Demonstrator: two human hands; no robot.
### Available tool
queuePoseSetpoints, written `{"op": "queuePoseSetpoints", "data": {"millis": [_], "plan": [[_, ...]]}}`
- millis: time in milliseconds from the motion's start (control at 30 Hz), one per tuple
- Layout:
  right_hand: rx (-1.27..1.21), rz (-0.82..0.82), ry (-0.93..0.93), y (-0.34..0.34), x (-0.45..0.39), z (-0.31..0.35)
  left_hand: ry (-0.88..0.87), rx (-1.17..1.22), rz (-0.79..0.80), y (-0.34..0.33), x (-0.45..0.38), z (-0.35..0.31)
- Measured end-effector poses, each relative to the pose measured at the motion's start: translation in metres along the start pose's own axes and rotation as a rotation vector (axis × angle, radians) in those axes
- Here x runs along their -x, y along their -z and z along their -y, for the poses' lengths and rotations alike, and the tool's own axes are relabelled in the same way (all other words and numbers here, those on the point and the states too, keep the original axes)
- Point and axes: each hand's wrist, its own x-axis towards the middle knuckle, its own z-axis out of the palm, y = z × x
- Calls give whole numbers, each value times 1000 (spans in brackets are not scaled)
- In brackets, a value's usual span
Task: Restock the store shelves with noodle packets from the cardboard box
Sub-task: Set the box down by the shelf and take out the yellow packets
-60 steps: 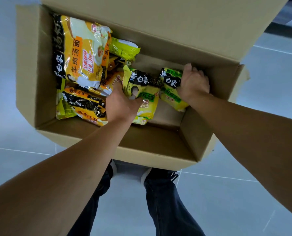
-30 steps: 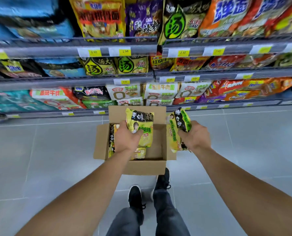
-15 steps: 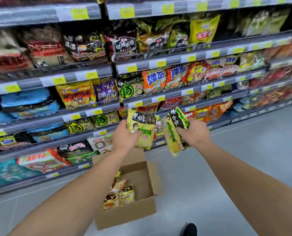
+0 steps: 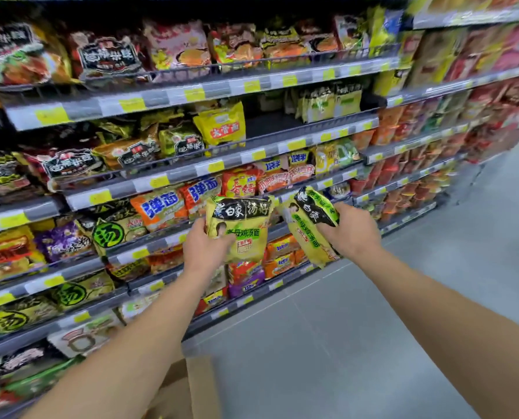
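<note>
My left hand grips a yellow-green noodle packet with a black band across its top, held upright facing me. My right hand grips a second, matching noodle packet, tilted on its side. Both packets are raised in front of the middle shelves. Matching yellow-green packets stand on an upper shelf, with a dark gap to their left. Only a flap of the cardboard box shows at the bottom, partly behind my left forearm.
Several tiers of grey shelves with yellow price tags run from the left into the far right, packed with noodle bags. A yellow bag sits left of the gap. Grey tiled floor stretches to the right.
Both hands lifted the two packets out of the box and raised them toward the shelves. My view swung up from the box to the upper shelves, leaving the box almost out of frame.
</note>
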Motion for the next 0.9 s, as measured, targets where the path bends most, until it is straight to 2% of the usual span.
{"op": "queuePoseSetpoints", "data": {"millis": [167,467,667,900], "plan": [[-24,-27,0,40,-42,-61,22,61,-8,-72,-22,-41],[-17,-105,64,87,-157,-138,-122,144,16,-179,-98,-112],[14,-163,135,110,-268,-167,-155,236,14,-244,-191,-151],[10,-230,190,117,-384,-180,-209,198,-26,-294,-284,-183]]}}
